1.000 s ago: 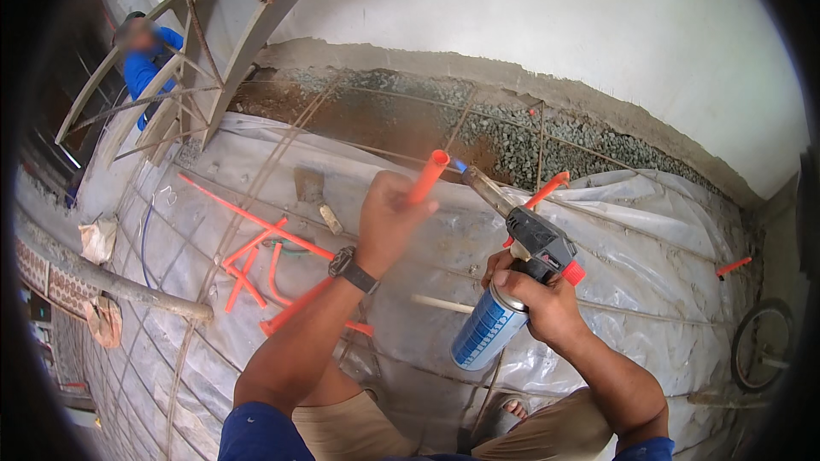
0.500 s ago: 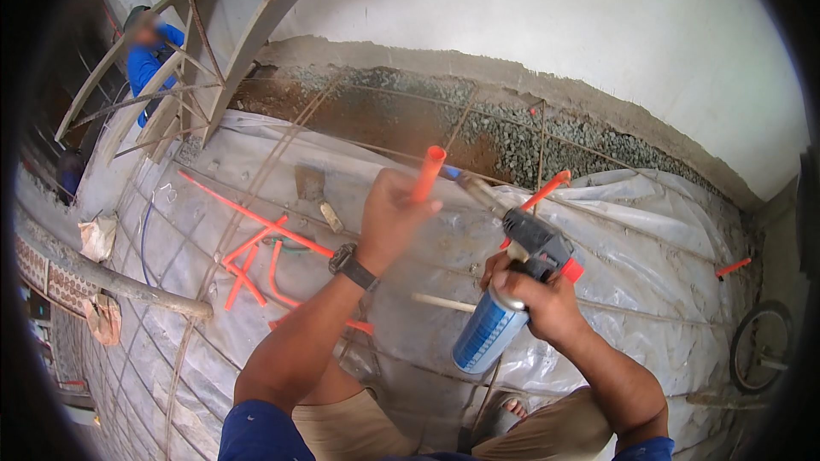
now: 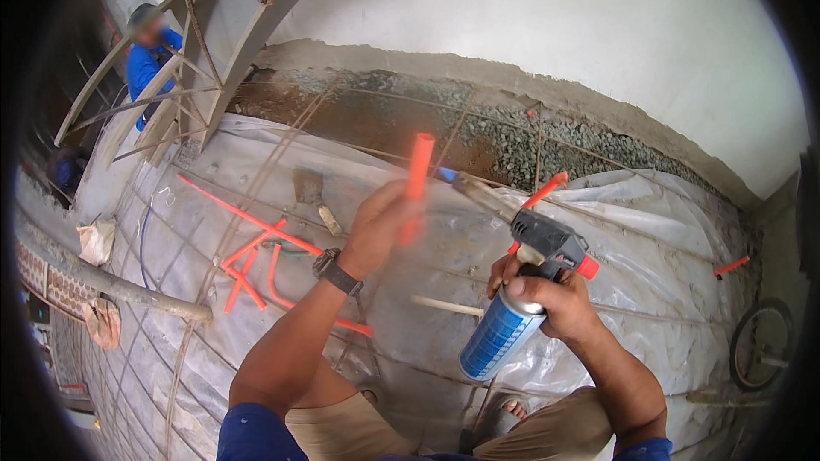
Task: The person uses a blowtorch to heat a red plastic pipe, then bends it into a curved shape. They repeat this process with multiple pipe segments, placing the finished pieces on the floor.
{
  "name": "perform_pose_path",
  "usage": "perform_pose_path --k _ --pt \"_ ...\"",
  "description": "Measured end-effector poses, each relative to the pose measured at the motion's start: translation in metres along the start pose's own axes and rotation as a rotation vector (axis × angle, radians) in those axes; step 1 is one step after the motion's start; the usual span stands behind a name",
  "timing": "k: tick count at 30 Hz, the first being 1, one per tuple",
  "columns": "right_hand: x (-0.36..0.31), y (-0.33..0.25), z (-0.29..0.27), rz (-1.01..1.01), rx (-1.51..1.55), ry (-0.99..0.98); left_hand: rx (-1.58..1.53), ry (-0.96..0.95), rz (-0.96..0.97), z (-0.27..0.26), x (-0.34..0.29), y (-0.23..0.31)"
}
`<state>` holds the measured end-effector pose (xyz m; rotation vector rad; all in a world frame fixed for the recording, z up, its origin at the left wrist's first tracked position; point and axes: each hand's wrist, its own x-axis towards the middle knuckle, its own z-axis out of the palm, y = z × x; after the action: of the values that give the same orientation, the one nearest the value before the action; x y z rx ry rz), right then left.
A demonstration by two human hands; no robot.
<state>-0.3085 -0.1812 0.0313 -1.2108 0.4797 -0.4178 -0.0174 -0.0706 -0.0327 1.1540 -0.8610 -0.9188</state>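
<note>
My left hand grips a short orange plastic pipe, held nearly upright and slightly blurred. In my right hand is a gas torch with a black head, a red knob and a metal nozzle, fitted on a blue gas canister. A blue flame shows at the nozzle tip, just right of the pipe and apart from it. Beyond the torch another orange pipe sticks up. Several cut and bent orange pipes lie on the plastic sheet left of my left hand.
Plastic sheeting under a rebar grid covers the ground. A gravel strip runs along the white wall. At upper left, a curved frame with rebar rises near a person in blue. A wheel leans at right; a trowel lies ahead.
My left hand has moved slightly left and down, and the pipe has turned more upright. The torch has shifted a little right and down, its flame still at the nozzle.
</note>
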Motion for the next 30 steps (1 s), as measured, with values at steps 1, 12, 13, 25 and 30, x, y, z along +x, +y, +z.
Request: perform_pose_path --k 1,12,13,25,30 --pt "0.001 0.000 0.000 -0.012 0.037 0.000 -0.023 -0.007 -0.005 0.002 0.000 0.000" --pt "-0.001 0.000 -0.003 -0.066 0.060 -0.072 0.157 0.051 0.006 0.017 -0.002 0.000" --pt "-0.001 0.000 -0.004 -0.056 0.068 0.016 0.143 0.045 0.031 0.018 -0.002 0.000" --pt "0.003 -0.007 -0.026 -0.135 -0.057 0.183 0.320 0.102 0.106 0.018 0.006 0.001" --pt "0.007 -0.002 -0.024 -0.111 -0.127 0.170 0.501 0.078 0.195 0.021 0.006 0.005"
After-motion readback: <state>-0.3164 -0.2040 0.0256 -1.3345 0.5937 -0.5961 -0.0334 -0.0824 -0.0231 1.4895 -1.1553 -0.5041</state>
